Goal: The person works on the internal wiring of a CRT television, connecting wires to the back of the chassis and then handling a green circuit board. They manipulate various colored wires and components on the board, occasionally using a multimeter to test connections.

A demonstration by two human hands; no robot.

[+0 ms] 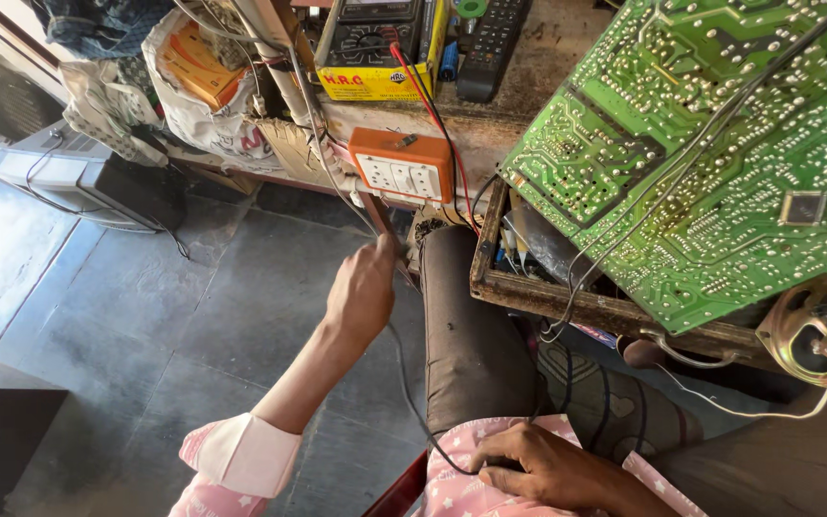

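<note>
My left hand [361,287] is stretched forward below an orange switch box with white sockets [402,165], fingers closed on a thin grey cable [406,383]. The cable drops from that hand, curves past my knee in dark trousers [471,335] and ends under my right hand [547,464]. My right hand lies on my lap with its fingers curled over the cable's end. A large green circuit board [720,144], solder side up, leans on a wooden frame [528,292] to the right.
On the bench top stand a multimeter in a yellow box [375,48] and a black remote control [490,43]. Red and black leads hang by the switch box. A small speaker [815,330] sits at the right. A grey device [78,172] rests on the tiled floor at left.
</note>
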